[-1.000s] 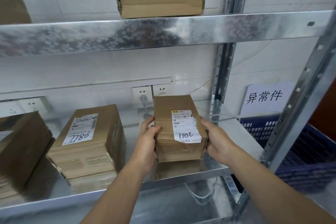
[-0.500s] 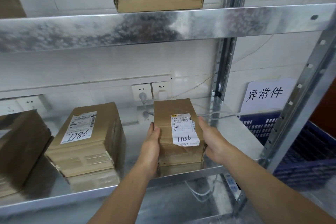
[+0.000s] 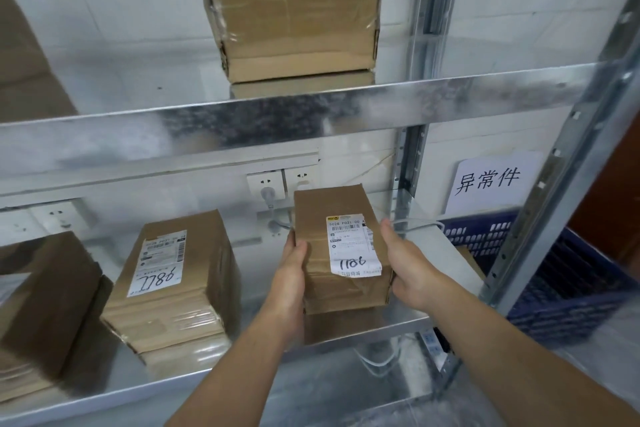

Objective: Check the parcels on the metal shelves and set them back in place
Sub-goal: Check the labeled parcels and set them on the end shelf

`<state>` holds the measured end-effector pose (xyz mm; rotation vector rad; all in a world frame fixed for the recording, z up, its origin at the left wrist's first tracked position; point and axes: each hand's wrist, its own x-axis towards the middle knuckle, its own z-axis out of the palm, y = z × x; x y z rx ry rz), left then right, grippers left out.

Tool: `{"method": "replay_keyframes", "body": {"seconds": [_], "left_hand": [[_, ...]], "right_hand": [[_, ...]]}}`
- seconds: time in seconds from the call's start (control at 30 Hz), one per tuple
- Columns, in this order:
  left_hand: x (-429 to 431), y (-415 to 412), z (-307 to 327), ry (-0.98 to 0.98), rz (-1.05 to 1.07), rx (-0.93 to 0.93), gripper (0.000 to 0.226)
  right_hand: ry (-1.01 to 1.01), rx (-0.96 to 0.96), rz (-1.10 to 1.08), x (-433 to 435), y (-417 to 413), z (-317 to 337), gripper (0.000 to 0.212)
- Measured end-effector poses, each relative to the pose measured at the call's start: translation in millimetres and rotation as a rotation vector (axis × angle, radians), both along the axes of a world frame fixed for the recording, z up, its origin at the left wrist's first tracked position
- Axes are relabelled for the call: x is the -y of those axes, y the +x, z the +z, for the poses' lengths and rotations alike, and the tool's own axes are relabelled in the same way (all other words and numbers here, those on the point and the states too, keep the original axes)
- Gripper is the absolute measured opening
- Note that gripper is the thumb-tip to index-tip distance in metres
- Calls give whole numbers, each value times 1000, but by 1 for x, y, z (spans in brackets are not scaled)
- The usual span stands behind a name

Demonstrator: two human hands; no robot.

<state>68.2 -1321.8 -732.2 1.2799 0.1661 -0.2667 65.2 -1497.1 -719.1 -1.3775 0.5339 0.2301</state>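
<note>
A small brown parcel (image 3: pixel 341 250) with a white label hand-marked 1106 stands on the middle metal shelf (image 3: pixel 408 317), near its front edge. My left hand (image 3: pixel 291 274) holds its left side with the thumb on the top face. My right hand (image 3: pixel 405 263) grips its right side, thumb along the top edge and fingers curled round the front corner. Left of it lies a bigger labelled parcel (image 3: pixel 173 281), and another brown parcel (image 3: pixel 41 298) sits at the far left.
A tall taped box (image 3: pixel 294 10) stands on the upper shelf (image 3: pixel 242 121), with another box (image 3: pixel 24 62) at its left end. Wall sockets (image 3: pixel 266 184) with a plugged cable sit behind the parcel. A slanted shelf upright (image 3: pixel 554 191), a blue crate (image 3: pixel 568 288) and a paper sign (image 3: pixel 488 180) are on the right.
The parcel in my hands has come down from slightly above the shelf onto its surface. My view has tilted up, showing more of the upper shelf.
</note>
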Motion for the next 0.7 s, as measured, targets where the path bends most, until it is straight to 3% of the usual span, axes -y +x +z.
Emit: {"method": "replay_keyframes", "body": {"seconds": [0.1,0.37,0.7], "left_hand": [[1,-12,25,10,-82,-10,34],[6,-62,113,43,-182,-68,38],[33,-136,202,41,-296,-263,39]], "right_hand": [[3,-45,-45,1,-15,33,59],[-13,-146,-143,4,-75,133,57],[89,-182,-362,15,-177,222,37]]}}
